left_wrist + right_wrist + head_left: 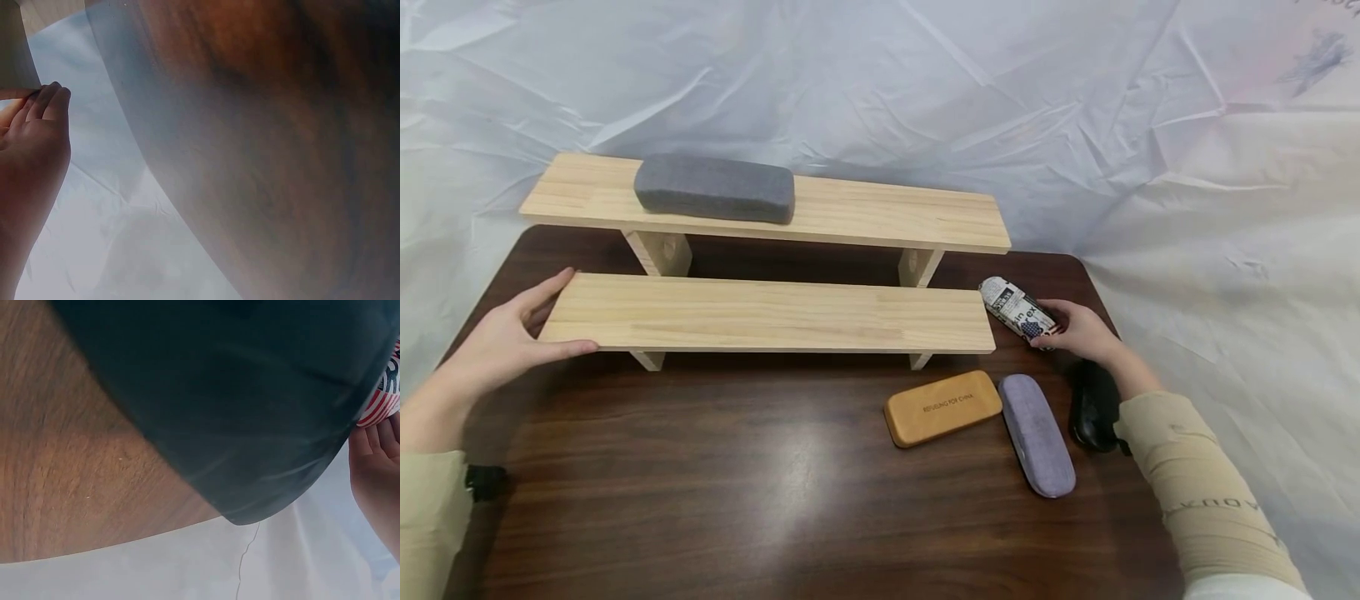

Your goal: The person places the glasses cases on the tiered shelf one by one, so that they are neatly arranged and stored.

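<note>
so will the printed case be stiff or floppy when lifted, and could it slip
The printed case is probably stiff: its outline shows no sag. It may dip at the far end, since the right hand grips only the near end. Its rounded edges could let it slip a little.

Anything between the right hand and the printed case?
Nothing visible: the right hand holds the near right end of the printed case. The black case lies nearer the person, not between them.
</note>
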### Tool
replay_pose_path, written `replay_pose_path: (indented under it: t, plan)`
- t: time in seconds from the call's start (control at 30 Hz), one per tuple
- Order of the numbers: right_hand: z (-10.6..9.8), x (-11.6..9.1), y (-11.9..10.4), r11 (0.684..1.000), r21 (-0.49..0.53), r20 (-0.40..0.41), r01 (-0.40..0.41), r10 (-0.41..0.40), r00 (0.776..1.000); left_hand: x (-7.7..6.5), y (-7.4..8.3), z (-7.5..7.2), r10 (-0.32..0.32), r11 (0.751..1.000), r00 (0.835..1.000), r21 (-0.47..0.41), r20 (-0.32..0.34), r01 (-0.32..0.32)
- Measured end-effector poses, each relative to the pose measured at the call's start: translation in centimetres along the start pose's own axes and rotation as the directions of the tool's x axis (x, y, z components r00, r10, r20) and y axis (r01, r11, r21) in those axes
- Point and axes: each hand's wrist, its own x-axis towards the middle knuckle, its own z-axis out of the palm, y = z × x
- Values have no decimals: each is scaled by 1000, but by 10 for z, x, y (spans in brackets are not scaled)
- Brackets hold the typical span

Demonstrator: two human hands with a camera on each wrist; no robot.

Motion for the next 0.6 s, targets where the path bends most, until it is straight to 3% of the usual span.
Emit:
replay_pose_path:
  t: [0.6]
  plan:
    - [-1, 2, -2, 996, -88, -57, 26, -31, 998, -1, 3, 0, 2, 1000, 1000, -8, -3, -2]
